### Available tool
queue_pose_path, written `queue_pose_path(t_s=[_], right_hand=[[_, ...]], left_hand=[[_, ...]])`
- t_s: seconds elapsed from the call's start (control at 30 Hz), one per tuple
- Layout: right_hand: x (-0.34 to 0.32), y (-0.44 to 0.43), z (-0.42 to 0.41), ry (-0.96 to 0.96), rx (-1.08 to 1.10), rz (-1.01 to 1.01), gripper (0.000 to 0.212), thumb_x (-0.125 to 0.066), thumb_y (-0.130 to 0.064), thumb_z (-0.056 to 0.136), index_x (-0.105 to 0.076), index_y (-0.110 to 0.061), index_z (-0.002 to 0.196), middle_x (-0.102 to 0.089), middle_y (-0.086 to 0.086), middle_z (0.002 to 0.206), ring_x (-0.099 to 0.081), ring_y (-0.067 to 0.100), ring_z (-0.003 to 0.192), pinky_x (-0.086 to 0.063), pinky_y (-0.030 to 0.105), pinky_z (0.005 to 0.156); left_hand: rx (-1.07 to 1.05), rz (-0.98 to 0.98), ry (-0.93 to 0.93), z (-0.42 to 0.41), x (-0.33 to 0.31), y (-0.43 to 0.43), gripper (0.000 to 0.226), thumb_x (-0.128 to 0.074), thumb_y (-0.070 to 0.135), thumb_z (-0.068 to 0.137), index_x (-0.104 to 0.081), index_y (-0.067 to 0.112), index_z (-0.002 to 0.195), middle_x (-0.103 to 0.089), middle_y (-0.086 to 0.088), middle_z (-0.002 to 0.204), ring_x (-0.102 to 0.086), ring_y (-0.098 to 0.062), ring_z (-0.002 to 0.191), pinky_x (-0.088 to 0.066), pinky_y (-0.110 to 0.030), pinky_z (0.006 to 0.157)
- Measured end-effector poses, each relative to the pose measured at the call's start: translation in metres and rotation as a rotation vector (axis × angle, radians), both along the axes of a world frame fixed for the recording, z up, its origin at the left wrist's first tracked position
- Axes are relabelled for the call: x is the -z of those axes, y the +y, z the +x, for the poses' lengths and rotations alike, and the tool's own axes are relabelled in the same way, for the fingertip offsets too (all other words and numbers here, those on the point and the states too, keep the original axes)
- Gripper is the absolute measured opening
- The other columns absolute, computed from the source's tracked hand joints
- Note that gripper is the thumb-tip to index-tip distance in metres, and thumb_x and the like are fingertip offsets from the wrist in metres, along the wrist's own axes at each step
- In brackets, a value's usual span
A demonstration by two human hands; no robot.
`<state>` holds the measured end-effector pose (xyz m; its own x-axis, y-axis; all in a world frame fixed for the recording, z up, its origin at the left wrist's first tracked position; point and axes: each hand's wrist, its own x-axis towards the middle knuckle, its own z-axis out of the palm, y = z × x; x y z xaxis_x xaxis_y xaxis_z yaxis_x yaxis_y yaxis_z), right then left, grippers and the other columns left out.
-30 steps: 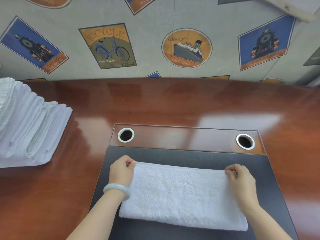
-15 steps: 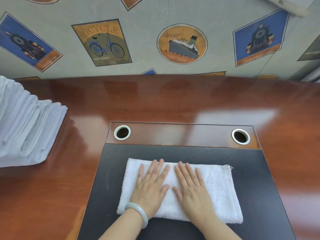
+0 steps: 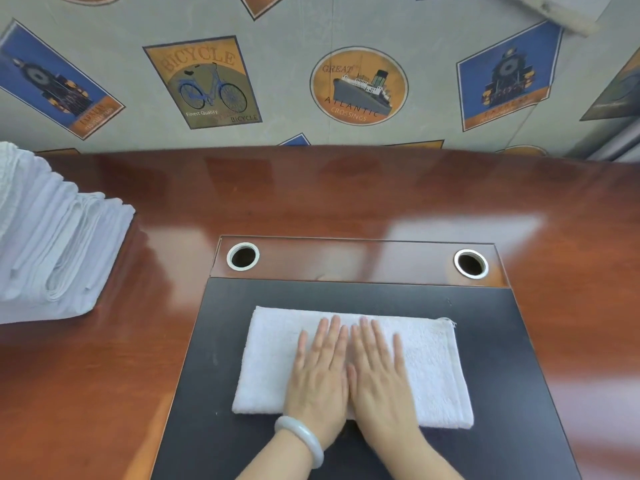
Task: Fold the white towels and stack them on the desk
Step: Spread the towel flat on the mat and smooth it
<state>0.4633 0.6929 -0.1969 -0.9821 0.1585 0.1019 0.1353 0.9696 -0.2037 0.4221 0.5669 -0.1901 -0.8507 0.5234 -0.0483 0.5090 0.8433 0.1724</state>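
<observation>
Both palms flat mid-towel (image 3: 270, 358): left hand (image 3: 317, 379), right hand (image 3: 379, 375), fingers spread, side by side. Smooth outward evenly, square edges before next fold; stack (image 3: 52, 258) sits far left of towel.

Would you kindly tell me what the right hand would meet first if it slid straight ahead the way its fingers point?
The right hand lies flat on the white towel; sliding ahead it would cross the towel's far edge onto the black desk pad, then probably meet the wooden strip.
</observation>
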Motion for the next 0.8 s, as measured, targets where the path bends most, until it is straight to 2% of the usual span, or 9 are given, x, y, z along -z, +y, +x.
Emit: queue_pose_path(t_s=[0.13,0.3,0.47,0.6,0.73,0.8], right_hand=[[0.018,0.012,0.016,-0.085,-0.003,-0.009,0.060,-0.028,-0.039,0.099,-0.034,-0.009,0.151,-0.027,0.007,0.160,-0.023,0.024,0.149,-0.021,0.051,0.116],[0.016,0.049,0.032,-0.136,0.172,-0.043,0.067,-0.006,-0.048,0.102,-0.030,-0.013,0.153,-0.027,0.006,0.161,-0.020,0.022,0.149,-0.018,0.049,0.119],[0.010,0.071,0.046,-0.197,0.277,-0.043,0.068,-0.005,-0.052,0.101,-0.027,-0.017,0.154,-0.029,0.002,0.160,-0.024,0.021,0.147,-0.017,0.053,0.119],[0.008,0.097,0.062,-0.241,0.264,0.011,0.065,-0.005,-0.055,0.100,-0.014,-0.025,0.157,-0.027,-0.002,0.161,-0.028,0.025,0.145,-0.017,0.055,0.116],[-0.012,0.089,0.037,-0.168,0.259,0.030,0.062,-0.018,-0.047,0.101,-0.032,-0.015,0.152,-0.035,0.007,0.156,-0.024,0.029,0.146,-0.009,0.053,0.120],[-0.012,0.077,0.021,-0.166,0.143,0.045,0.059,-0.023,-0.043,0.100,-0.035,-0.015,0.150,-0.037,0.009,0.155,-0.023,0.028,0.147,-0.010,0.051,0.120]], left_hand=[[-0.006,-0.045,-0.004,0.005,0.013,-0.015,0.059,-0.031,0.035,0.095,-0.037,0.017,0.151,-0.023,-0.003,0.162,-0.024,-0.022,0.148,-0.022,-0.054,0.113],[-0.141,-0.077,-0.025,-0.004,0.012,-0.046,0.059,-0.025,0.042,0.098,-0.030,0.023,0.154,-0.020,-0.003,0.163,-0.021,-0.022,0.150,-0.023,-0.059,0.115],[-0.252,-0.094,-0.055,-0.011,0.013,-0.082,0.061,-0.004,0.045,0.103,-0.026,0.023,0.155,-0.015,-0.001,0.164,-0.011,-0.016,0.151,-0.014,-0.055,0.117],[-0.244,-0.118,-0.110,-0.013,0.010,-0.086,0.061,-0.005,0.047,0.103,-0.026,0.024,0.155,-0.012,0.001,0.165,-0.008,-0.015,0.152,-0.007,-0.052,0.116],[-0.141,-0.103,-0.069,-0.026,-0.013,-0.074,0.057,-0.024,0.044,0.100,-0.033,0.021,0.152,-0.025,-0.007,0.161,-0.019,-0.026,0.150,-0.011,-0.053,0.116],[-0.098,-0.117,-0.115,-0.036,-0.014,-0.067,0.058,-0.021,0.047,0.100,-0.033,0.023,0.152,-0.027,-0.007,0.160,-0.016,-0.026,0.149,-0.014,-0.052,0.114]])
